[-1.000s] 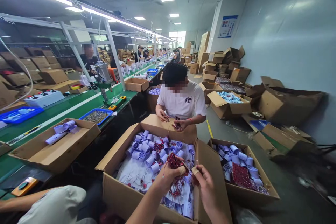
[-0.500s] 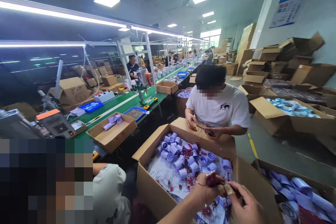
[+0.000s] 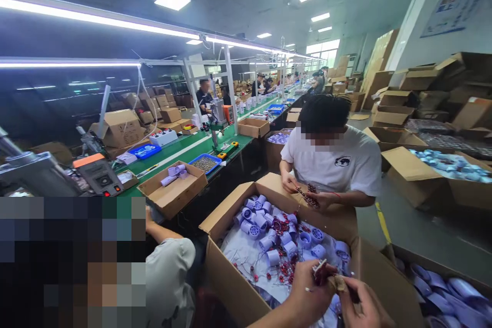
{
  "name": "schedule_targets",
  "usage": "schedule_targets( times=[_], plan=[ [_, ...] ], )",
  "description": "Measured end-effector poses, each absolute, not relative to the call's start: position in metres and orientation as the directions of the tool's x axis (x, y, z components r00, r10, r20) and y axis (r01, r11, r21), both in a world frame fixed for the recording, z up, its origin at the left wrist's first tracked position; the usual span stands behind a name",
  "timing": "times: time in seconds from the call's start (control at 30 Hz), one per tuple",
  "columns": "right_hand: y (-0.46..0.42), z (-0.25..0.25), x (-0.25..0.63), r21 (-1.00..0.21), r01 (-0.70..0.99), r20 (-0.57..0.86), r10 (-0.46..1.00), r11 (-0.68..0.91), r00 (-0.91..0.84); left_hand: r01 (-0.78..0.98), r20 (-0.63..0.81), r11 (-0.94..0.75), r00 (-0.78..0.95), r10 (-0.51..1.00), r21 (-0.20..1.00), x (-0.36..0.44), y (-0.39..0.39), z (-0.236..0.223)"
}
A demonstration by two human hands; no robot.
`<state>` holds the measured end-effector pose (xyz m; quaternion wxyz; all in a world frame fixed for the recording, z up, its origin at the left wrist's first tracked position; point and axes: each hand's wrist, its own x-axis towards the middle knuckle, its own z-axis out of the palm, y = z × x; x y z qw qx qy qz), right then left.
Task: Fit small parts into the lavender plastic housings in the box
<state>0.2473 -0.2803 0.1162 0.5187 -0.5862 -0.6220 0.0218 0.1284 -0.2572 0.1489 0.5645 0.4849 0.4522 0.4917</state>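
My left hand is closed around a dark red bundle, with a small whitish end sticking out above the fingers. My right hand pinches a crumpled tan strip at the bundle's right side. Where the strip meets the bundle is partly hidden by my fingers. Both hands are above a large cardboard box. Inside it, light purple plastic cups lie on white sheeting, among red beads on thin wires.
Across the box, a co-worker in a white shirt handles a dark beaded strand. Another person's grey sleeve is close on the left. A box of purple parts stands at right. The green workbench carries a shallow carton and machines.
The camera view has turned slightly left, so the surroundings sit further right. My hands stay together on the bundle, and the tan strip looks more bunched up between my fingers.
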Motion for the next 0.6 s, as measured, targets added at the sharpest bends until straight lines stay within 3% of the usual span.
schedule_targets(
  times=[0.2, 0.37, 0.53, 0.6],
  plan=[
    [-0.289, 0.138, 0.222, -0.583, 0.732, 0.702, 0.673, 0.352, 0.235, -0.221, -0.094, 0.126, 0.147, 0.985, 0.967, 0.12, -0.258, 0.158],
    [-0.295, 0.131, 0.214, -0.652, 0.691, 0.665, 0.674, 0.312, 0.323, -0.183, -0.165, 0.206, 0.219, 0.962, 0.961, 0.118, -0.258, 0.171],
    [-0.31, 0.132, 0.228, -0.866, 0.47, 0.449, 0.68, 0.171, 0.579, -0.248, -0.247, 0.309, 0.252, 0.936, 0.918, 0.123, -0.26, 0.171],
    [-0.327, 0.133, 0.251, -0.897, 0.435, 0.372, 0.672, 0.083, 0.64, -0.255, -0.276, 0.339, 0.252, 0.927, 0.906, 0.126, -0.259, 0.163]
  ],
)
